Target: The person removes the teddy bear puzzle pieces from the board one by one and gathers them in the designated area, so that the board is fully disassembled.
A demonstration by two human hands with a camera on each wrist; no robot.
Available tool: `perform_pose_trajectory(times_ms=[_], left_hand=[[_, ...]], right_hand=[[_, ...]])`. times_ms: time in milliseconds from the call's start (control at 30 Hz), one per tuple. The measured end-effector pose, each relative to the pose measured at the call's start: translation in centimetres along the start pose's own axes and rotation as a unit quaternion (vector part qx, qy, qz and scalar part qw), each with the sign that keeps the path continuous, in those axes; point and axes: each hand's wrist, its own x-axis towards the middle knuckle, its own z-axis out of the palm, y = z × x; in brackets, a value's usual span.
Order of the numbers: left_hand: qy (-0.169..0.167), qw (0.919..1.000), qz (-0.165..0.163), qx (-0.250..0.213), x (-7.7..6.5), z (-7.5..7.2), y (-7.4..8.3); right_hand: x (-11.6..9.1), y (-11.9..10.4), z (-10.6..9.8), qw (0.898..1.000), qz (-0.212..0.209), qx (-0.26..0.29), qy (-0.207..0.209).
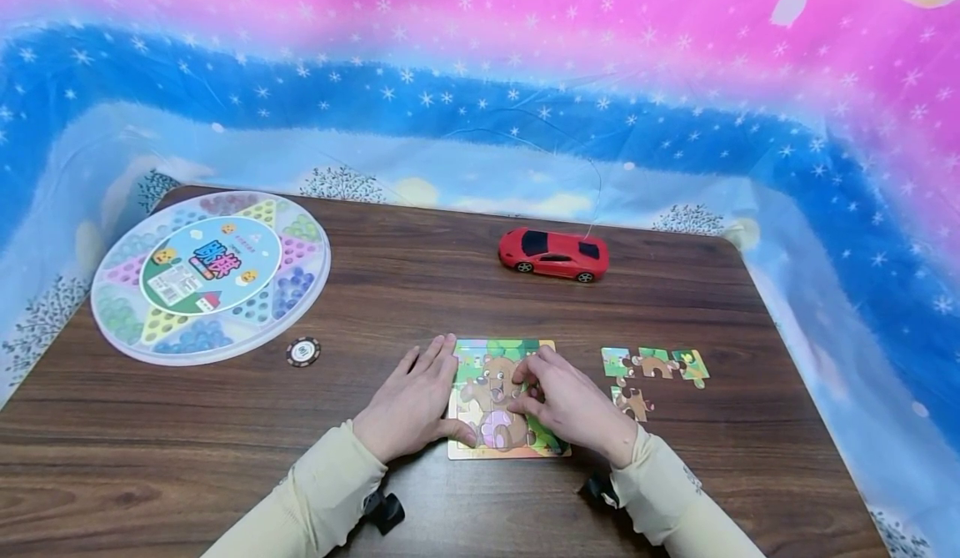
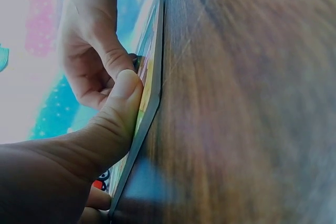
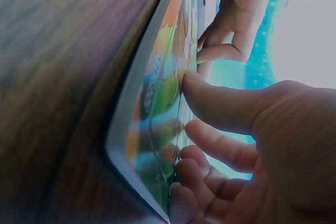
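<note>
A jigsaw puzzle (image 1: 491, 416) with a cartoon bear lies in its flat tray (image 1: 510, 453) on the brown table. Along the tray's left edge rests my left hand (image 1: 408, 404), its fingers extended and the thumb on the lower left of the picture. My right hand (image 1: 573, 399) is over the right part of the puzzle, with fingers bent and its thumb and fingertips touching the surface, spread apart. The right wrist view shows that thumb (image 3: 220, 100) against the picture, with no piece raised between it and the fingers. Part of the puzzle's right side is hidden beneath the hand.
Several loose puzzle pieces (image 1: 654, 364) lie to the right, with a brown piece (image 1: 633, 404) just below them. A red toy car (image 1: 555, 253) stands at the back. On the left are a round Chinese checkers board (image 1: 210, 279) and a poker chip (image 1: 303, 351).
</note>
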Motion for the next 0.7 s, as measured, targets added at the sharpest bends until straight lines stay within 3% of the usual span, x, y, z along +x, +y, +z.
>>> perform_pose_trajectory(times_ms=[700], left_hand=[[0.011, 0.9999, 0.009, 0.0, 0.02, 0.09, -0.11]], right_hand=[[-0.02, 0.01, 0.01, 1.0, -0.015, -0.007, 0.007]])
